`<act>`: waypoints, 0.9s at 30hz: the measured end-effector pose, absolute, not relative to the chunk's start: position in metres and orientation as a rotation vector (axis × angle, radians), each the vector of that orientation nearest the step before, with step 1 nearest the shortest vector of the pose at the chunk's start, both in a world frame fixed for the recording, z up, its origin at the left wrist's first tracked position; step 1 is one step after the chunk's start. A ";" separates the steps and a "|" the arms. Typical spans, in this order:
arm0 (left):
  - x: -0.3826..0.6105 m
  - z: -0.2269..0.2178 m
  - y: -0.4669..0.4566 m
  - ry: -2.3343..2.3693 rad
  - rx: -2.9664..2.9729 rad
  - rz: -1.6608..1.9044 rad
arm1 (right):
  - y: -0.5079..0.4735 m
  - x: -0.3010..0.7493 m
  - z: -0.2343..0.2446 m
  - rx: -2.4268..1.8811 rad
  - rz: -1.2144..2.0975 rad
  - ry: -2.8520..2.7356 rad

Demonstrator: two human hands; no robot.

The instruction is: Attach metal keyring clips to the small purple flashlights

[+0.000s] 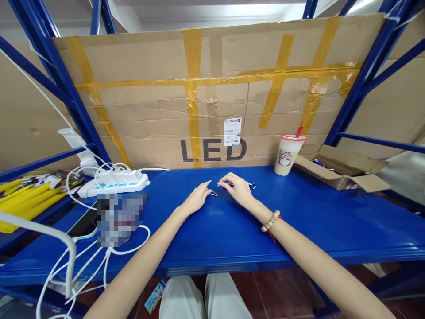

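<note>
Both of my hands rest on the blue metal shelf (232, 230), close together near its middle. My left hand (196, 197) lies palm down, its fingertips touching a small silver paper clip (213, 193). My right hand (236, 187) is curled, its thumb and fingers pinched on a small metal clip (223, 184) that is hard to make out. A bead bracelet (270, 220) circles my right wrist. Another small clip (252, 186) lies just right of my right hand.
A taped cardboard sheet marked LED (212, 97) forms the back wall. A drink cup with a red straw (288, 154) stands at the right, beside an open cardboard box (338, 168). A white power strip (114, 181) with cables and a phone (81, 226) lie at the left.
</note>
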State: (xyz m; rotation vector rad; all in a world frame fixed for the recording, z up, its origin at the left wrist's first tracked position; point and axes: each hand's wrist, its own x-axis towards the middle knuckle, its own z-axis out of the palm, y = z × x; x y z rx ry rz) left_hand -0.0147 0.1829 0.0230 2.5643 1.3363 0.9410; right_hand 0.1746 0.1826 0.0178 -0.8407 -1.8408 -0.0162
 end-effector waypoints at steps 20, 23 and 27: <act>-0.036 0.047 0.175 1.627 3.230 0.328 | 0.189 0.175 0.013 -1.019 -0.037 -2.096; -0.038 0.047 0.179 1.712 3.200 0.408 | 0.192 0.177 0.012 -1.038 -0.068 -2.105; -0.039 0.044 0.181 1.758 3.055 0.528 | 0.194 0.177 0.010 -1.019 -0.032 -2.089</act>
